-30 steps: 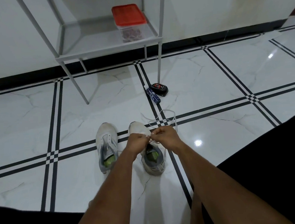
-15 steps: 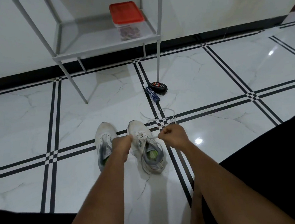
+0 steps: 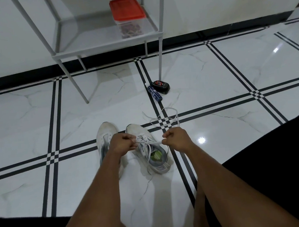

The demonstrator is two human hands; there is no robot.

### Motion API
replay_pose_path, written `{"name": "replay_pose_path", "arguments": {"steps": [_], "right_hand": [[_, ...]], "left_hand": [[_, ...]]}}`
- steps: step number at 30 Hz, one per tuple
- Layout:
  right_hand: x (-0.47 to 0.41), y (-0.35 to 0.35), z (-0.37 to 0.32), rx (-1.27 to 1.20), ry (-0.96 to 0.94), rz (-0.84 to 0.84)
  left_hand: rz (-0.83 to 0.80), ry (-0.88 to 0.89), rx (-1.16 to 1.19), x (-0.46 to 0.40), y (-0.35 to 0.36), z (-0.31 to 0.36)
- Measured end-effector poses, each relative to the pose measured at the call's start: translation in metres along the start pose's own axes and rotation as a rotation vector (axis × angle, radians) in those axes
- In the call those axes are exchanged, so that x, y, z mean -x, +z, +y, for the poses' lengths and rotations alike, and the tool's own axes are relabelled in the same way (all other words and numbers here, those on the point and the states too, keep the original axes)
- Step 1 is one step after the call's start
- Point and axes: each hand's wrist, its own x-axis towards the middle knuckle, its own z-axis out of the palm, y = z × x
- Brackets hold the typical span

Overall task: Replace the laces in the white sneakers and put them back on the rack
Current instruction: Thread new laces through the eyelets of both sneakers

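Note:
Two white sneakers stand side by side on the tiled floor, toes pointing away. The left sneaker [image 3: 105, 135] is partly hidden behind my left forearm. The right sneaker [image 3: 152, 154] has a grey collar and a green insole, and a white lace [image 3: 147, 142] is threaded through it. My left hand [image 3: 121, 143] grips one end of that lace over the shoe. My right hand [image 3: 176, 138] pinches the other end, and the lace runs taut between my fists. A loose white lace [image 3: 165, 119] lies looped on the floor beyond my right hand.
A grey metal rack [image 3: 103, 45] stands against the wall ahead, with a red-lidded clear container [image 3: 127, 17] on its low shelf. A black shoe polish tin [image 3: 161, 85] and a dark blue tube [image 3: 154, 93] lie by the rack's right leg. My dark-clothed legs frame the bottom corners.
My hands started close together over the right sneaker and have pulled apart sideways, drawing the lace taut across it.

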Motion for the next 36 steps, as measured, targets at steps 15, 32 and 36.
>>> {"name": "replay_pose_path", "arguments": {"steps": [15, 32, 36], "right_hand": [[0.010, 0.007, 0.015, 0.547, -0.177, 0.211], [0.018, 0.031, 0.034, -0.012, 0.099, 0.011], [-0.013, 0.021, 0.039, 0.228, 0.024, 0.167]], "left_hand": [[0.428, 0.172, -1.041, 0.014, 0.007, -0.007], [-0.111, -0.074, -0.467, 0.034, 0.045, -0.027], [-0.098, -0.119, -0.227, 0.033, 0.051, -0.031]]}}
